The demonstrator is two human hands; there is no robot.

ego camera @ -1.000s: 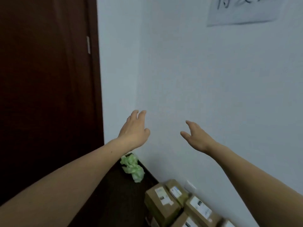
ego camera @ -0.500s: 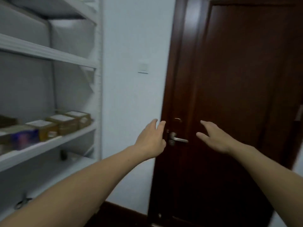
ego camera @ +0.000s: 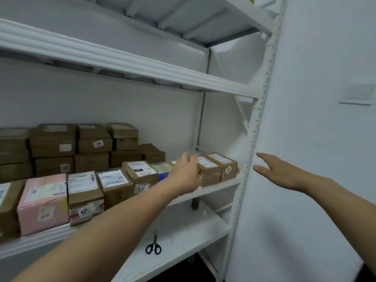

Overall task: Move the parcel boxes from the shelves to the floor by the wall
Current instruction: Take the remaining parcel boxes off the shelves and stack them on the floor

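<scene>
Several parcel boxes line the middle shelf (ego camera: 221, 186) of a white rack: brown cartons stacked at the back (ego camera: 93, 146), a pink box (ego camera: 43, 202) and labelled brown boxes (ego camera: 85, 192) in front, and two small brown boxes (ego camera: 222, 166) at the right end. My left hand (ego camera: 186, 173) reaches out with straight fingers just in front of those right-end boxes, holding nothing. My right hand (ego camera: 278, 171) hovers open in front of the white wall, right of the rack's upright post.
Black scissors (ego camera: 153, 247) lie on the lower shelf (ego camera: 183, 235), with a small dark cylinder (ego camera: 195, 203) further back. An upper shelf (ego camera: 122, 62) spans overhead. The perforated post (ego camera: 252, 139) and white wall with a switch plate (ego camera: 358, 94) stand to the right.
My view has swung left, from the wall with floor boxes, past the brown door, to the shelves. Both hands stay open and extended; the left now reaches over the shelf's right-end boxes.
</scene>
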